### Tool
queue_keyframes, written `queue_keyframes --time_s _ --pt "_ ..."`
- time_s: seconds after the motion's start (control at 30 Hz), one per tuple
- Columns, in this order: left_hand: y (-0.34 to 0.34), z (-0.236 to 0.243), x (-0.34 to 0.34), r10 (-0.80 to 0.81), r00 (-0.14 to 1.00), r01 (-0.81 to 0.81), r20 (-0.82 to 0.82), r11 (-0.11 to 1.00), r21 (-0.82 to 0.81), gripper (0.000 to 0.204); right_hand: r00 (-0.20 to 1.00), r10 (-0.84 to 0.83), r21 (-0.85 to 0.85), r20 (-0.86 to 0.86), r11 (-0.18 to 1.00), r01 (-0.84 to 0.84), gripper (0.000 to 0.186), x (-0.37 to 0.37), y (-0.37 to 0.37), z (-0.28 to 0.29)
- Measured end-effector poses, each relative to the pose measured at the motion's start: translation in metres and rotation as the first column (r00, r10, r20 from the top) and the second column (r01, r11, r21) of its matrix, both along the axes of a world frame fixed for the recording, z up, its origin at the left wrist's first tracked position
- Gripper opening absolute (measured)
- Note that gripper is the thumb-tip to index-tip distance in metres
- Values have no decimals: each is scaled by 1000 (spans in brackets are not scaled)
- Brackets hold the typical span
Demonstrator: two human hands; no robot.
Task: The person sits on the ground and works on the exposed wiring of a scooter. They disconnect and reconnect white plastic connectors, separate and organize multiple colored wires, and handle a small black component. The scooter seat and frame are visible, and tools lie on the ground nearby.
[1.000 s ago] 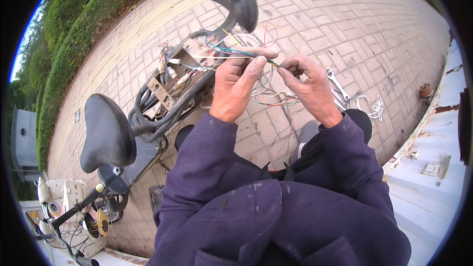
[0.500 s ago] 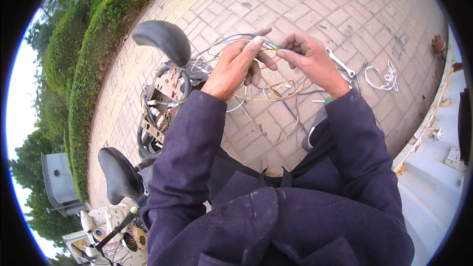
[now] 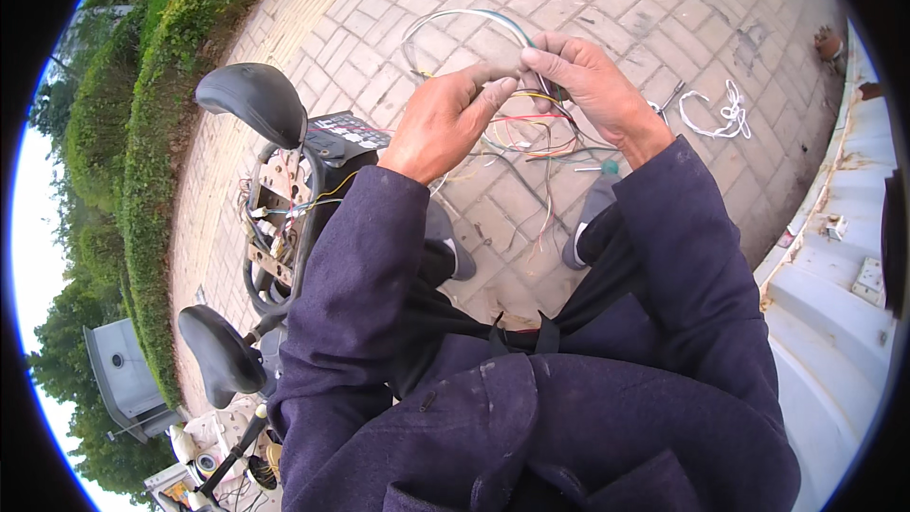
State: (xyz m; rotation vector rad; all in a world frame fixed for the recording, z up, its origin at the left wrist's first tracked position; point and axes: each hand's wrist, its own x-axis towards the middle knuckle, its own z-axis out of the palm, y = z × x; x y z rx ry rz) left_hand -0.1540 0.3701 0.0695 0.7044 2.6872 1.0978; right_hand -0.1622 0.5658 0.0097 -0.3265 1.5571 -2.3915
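My right hand (image 3: 595, 81) has thumb and fingers pinched together on a loop of thin wires (image 3: 463, 11), just above the middle of the frame. The pale and green strands arch up and over to the left, coming down near my left hand (image 3: 441, 123). That hand's thumb and forefinger point toward the right one; with the fingers overlapping, I can't tell whether they are closed on a strand. A yellow and a dark wire run between my two hands.

Below them, a loose tangle of coloured wires (image 3: 531, 144) spreads over the brick paving (image 3: 493, 299), with a green-handled tool (image 3: 609, 167) near it. My shoes stand on either side of the tangle's trailing ends. White cord (image 3: 732, 116) lies coiled at upper right. Left of centre is a machine frame (image 3: 284, 171) with exposed wiring, with one black saddle (image 3: 251, 102) above it and another black saddle (image 3: 220, 356) below. A hedge (image 3: 147, 156) fills the upper left; white metal sheeting (image 3: 820, 322) lines the right edge.
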Motion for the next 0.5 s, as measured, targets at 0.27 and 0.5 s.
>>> queue_keyframes --time_s 0.27,0.5 --pt "-42 -31 -11 -72 991 51 113 983 176 34 878 -478 122 34 874 471 23 -14 -4 -19" --pt "-97 -47 -7 -86 996 89 -28 981 173 34 503 -804 177 318 571 801 18 -55 41 -31"
